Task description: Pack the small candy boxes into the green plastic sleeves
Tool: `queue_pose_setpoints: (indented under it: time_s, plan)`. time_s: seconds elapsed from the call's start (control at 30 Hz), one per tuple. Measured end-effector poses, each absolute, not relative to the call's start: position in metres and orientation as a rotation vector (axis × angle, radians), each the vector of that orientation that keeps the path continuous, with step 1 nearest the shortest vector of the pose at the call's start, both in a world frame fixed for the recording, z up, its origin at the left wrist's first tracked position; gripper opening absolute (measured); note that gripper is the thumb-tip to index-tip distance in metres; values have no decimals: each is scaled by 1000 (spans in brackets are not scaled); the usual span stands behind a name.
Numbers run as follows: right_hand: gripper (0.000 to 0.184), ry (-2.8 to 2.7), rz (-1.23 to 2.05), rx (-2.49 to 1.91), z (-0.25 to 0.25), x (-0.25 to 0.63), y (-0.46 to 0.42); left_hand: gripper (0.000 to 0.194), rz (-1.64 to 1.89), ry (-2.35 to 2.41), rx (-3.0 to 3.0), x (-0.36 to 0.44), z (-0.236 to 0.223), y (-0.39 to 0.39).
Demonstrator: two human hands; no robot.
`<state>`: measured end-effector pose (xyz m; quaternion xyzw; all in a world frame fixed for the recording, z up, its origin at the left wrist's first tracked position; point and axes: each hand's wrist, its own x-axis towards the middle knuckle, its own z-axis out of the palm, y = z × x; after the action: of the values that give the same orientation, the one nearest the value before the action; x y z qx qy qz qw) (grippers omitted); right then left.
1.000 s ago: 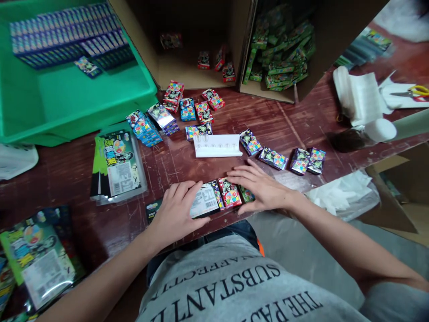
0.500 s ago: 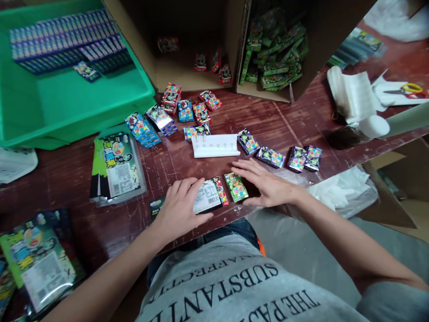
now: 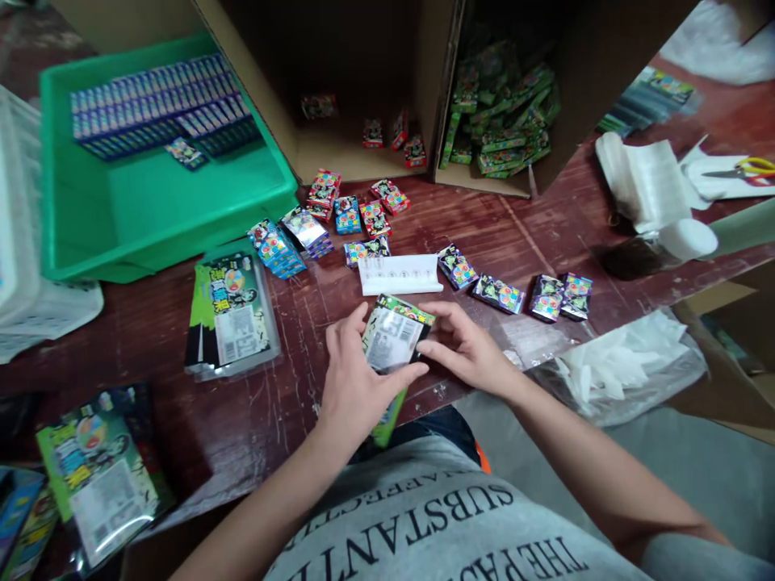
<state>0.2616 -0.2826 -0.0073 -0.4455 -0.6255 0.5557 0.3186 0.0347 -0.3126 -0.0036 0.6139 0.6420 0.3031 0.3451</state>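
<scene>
My left hand (image 3: 356, 367) grips a printed clear-front packet (image 3: 391, 337) with a barcode label, tilted up above the table edge. My right hand (image 3: 469, 351) pinches the packet's upper right corner. A small green box (image 3: 407, 308) shows along the packet's top edge, by the right fingertips; how far inside it sits I cannot tell. Just beyond the hands lies a white sheet of round stickers (image 3: 400, 276). Purple small boxes (image 3: 497, 294) lie to its right. Blue (image 3: 347, 215) and red small boxes (image 3: 375, 219) are scattered behind it.
A green bin (image 3: 163, 218) with rows of purple boxes stands at left. Two cardboard cartons at the back hold red boxes (image 3: 415, 151) and green boxes (image 3: 508, 121). Stacked packets (image 3: 236, 315) lie left. Scissors (image 3: 747, 169) and a white-capped jar (image 3: 687, 240) are at right.
The packet has been lifted off the table and turned, with the green box now at its top edge. My right hand has closed on its corner. The view has shifted slightly.
</scene>
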Motion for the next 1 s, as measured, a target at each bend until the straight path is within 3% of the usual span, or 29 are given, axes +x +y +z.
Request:
queue_pose_setpoints:
  time_s: [0.13, 0.27, 0.43, 0.63, 0.77, 0.83, 1.0]
  plan:
    - [41, -1601, 1520, -1177, -10, 253, -286, 50, 970, 1319, 1216, 28, -12, -313]
    - [35, -1764, 1475, -1183, -9, 247, -289, 41, 890, 1173, 1105, 2, -18, -311]
    - [44, -1385, 1473, -1260, -17, 221, -305, 13, 764, 1251, 1394, -28, -14, -296]
    - [20, -1425, 1451, -1254, -13, 210, -298, 9, 869, 1221, 1348, -25, -13, -285]
    - [32, -1545, 1298, -1257, -8, 214, -289, 29, 919, 1265, 1114, -21, -15, -283]
    - [32, -1584, 1297, -1260, -4, 216, -284, 25, 822, 1261, 1185, -23, -12, -280]
    - [10, -1537, 1477, -1317, 9, 214, -266, 16, 662, 1237, 1213, -27, 1, -266]
